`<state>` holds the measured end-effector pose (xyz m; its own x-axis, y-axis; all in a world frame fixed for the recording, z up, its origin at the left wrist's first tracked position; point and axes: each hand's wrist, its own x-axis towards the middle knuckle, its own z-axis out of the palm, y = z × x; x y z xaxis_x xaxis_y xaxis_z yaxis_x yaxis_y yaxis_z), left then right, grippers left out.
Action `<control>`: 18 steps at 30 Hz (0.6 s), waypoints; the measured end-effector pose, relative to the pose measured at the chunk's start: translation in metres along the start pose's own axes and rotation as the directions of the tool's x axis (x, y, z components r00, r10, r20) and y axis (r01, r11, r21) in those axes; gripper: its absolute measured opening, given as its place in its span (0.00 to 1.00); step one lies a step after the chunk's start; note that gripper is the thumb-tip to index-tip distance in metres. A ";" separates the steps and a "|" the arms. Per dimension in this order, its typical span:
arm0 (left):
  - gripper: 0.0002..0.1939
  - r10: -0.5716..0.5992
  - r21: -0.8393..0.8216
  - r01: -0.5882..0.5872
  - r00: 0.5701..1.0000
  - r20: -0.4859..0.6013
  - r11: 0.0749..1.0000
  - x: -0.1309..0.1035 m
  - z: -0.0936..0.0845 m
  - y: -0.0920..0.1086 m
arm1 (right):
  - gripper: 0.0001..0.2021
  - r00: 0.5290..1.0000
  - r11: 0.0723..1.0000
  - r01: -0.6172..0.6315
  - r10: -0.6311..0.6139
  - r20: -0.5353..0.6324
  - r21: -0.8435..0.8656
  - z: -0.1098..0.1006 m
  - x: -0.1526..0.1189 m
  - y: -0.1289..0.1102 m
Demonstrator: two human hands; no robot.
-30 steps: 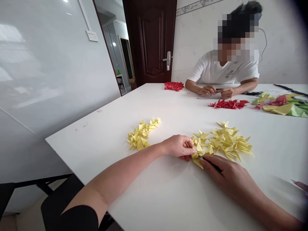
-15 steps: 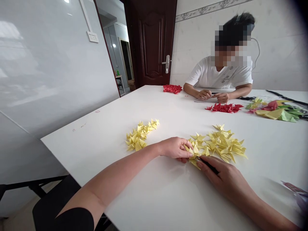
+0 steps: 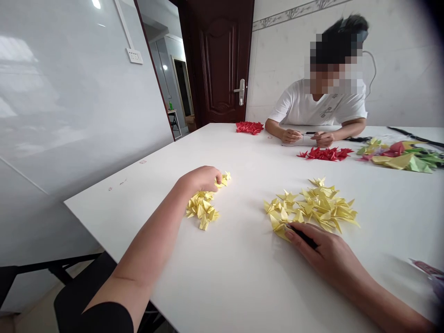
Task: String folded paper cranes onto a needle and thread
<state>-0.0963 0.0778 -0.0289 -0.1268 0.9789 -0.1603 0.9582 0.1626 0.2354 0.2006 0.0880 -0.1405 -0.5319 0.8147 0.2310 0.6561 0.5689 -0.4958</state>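
My left hand (image 3: 204, 179) reaches over the left pile of yellow folded paper pieces (image 3: 201, 207), its fingers curled down among the upper ones. What those fingers grip, if anything, is hidden behind them. My right hand (image 3: 328, 245) is closed around a slim black tool (image 3: 305, 237), whose pale tip points left. That tip rests by the near edge of the right pile of yellow folded paper pieces (image 3: 322, 206). The pointed pieces look like small paper cranes. The tool's exact kind does not show.
Across the white table (image 3: 243, 277) a person (image 3: 322, 104) in a white shirt handles a thin dark item. Red folded papers (image 3: 326, 153) lie before them, with another red pile (image 3: 249, 127) farther back. Multicoloured papers (image 3: 398, 155) lie at the right, a plastic packet (image 3: 425, 268) nearer.
My left hand has left the right yellow pile and moved left, onto the other pile. My right hand stays almost in place with the black tool.
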 end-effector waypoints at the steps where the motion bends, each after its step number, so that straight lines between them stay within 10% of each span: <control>1: 0.14 -0.028 0.006 0.028 0.999 0.016 1.000 0.002 -0.001 -0.006 | 0.16 1.000 1.000 -0.003 0.003 -0.004 0.005 0.000 0.000 -0.001; 10: 0.07 -0.018 -0.046 0.020 0.998 0.057 0.999 0.003 -0.002 -0.010 | 0.16 0.998 0.999 0.000 0.003 -0.062 0.051 0.002 -0.001 -0.003; 18: 0.07 0.302 -0.387 -0.289 0.953 -0.029 0.876 -0.007 -0.009 0.009 | 0.17 0.998 0.996 -0.004 0.009 -0.054 0.092 0.003 0.000 -0.003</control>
<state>-0.0886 0.0734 -0.0171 0.1609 0.9855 -0.0537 0.7766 -0.0929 0.6231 0.1966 0.0862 -0.1414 -0.4961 0.8248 0.2713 0.6064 0.5528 -0.5715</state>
